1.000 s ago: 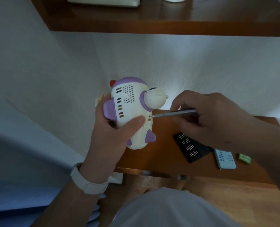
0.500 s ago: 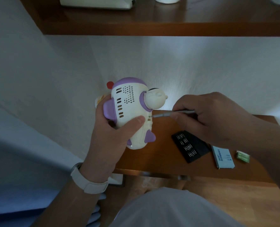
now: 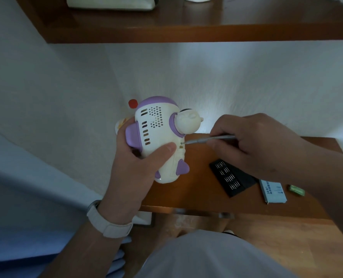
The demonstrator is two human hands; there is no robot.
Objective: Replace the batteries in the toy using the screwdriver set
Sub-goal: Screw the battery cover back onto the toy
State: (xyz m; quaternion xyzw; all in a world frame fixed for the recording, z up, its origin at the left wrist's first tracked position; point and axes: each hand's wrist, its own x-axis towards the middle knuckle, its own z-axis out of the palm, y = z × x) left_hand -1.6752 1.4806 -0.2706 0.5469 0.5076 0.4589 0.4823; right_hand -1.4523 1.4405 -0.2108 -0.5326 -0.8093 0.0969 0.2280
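Little moved: screwdriver [image 3: 210,139] tip stays at the toy [image 3: 158,127] side recess. Left hand [image 3: 134,163] grips the toy above the desk [image 3: 196,189] edge, thumb across its back. Right hand [image 3: 252,141] pinches the screwdriver. Black bit case [image 3: 230,178] lies on the desk. Screw possibly seated, too dim to tell.

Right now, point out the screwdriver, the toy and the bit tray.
screwdriver [image 3: 196,141], head view, bare metal shaft.
toy [image 3: 162,135], head view, white back shell.
bit tray [image 3: 229,178], head view, black top face.
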